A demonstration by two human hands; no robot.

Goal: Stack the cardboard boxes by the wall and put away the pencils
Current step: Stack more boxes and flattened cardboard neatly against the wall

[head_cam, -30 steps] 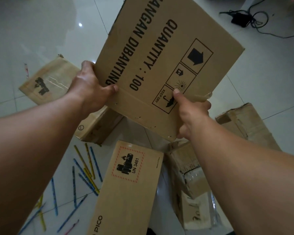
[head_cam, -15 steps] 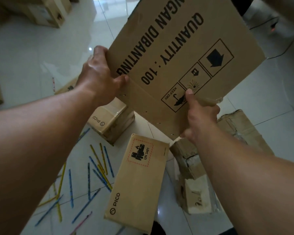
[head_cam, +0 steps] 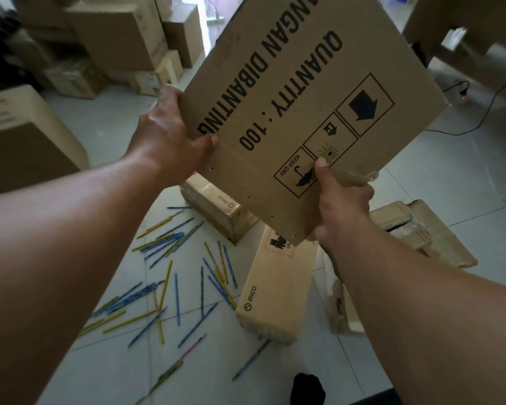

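A large cardboard box (head_cam: 298,92) printed "QUANTITY : 100" is held up off the floor, tilted. My left hand (head_cam: 165,135) grips its left edge with the thumb on the printed face. My right hand (head_cam: 339,200) grips its lower corner, thumb on the "KEEP DRY" mark. Below lie two PICO boxes, one (head_cam: 272,287) near the middle and one (head_cam: 214,206) partly behind the held box. Several blue and yellow pencils (head_cam: 170,276) lie scattered on the white tile floor.
A crumpled flattened box (head_cam: 427,232) lies at the right, a torn white-faced box (head_cam: 339,305) beside my right forearm. Stacked cartons (head_cam: 123,39) stand at the back left, a big carton (head_cam: 21,135) at the left edge. A black cable (head_cam: 479,118) trails at the right.
Both hands have carried the large box higher and further forward. The view has swung up, so the stacked cartons at the back and more pencils now show.
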